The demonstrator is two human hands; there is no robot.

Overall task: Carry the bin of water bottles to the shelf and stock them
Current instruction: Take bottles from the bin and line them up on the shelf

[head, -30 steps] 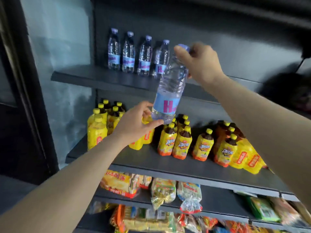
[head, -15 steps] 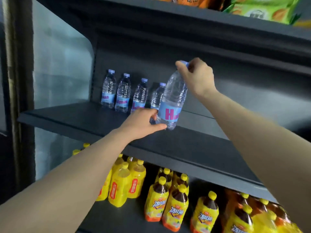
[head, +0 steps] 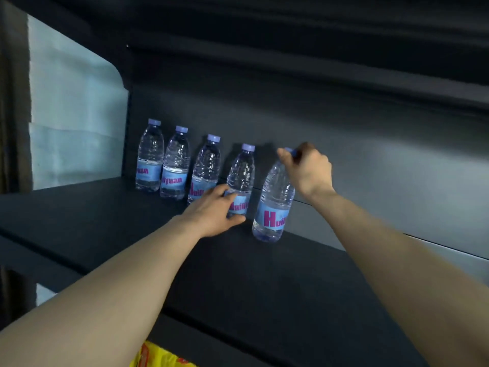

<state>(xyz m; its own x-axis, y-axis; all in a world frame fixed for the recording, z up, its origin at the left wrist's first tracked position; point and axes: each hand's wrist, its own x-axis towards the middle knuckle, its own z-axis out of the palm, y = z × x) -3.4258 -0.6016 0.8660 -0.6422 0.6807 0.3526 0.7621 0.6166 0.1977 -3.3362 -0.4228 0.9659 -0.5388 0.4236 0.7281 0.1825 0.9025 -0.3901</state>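
Note:
Several clear water bottles with blue labels and purple caps stand in a row at the back of a dark shelf (head: 105,221). My right hand (head: 307,170) grips the cap of one more water bottle (head: 274,205), which stands slightly tilted at the right end of the row, its base on or just above the shelf. My left hand (head: 211,213) lies low on the shelf in front of the neighbouring bottle (head: 242,170), fingers curled around its lower label. The bin is out of view.
The shelf runs on bare to the right of the held bottle. A dark upper shelf (head: 317,75) hangs close overhead. A pale side panel (head: 74,115) closes the left end. A yellow package (head: 158,356) shows below the shelf edge.
The view rose to the water shelf. My right hand carried the bottle back and down to the right end of the row; my left hand left its base and went to the neighbouring bottle.

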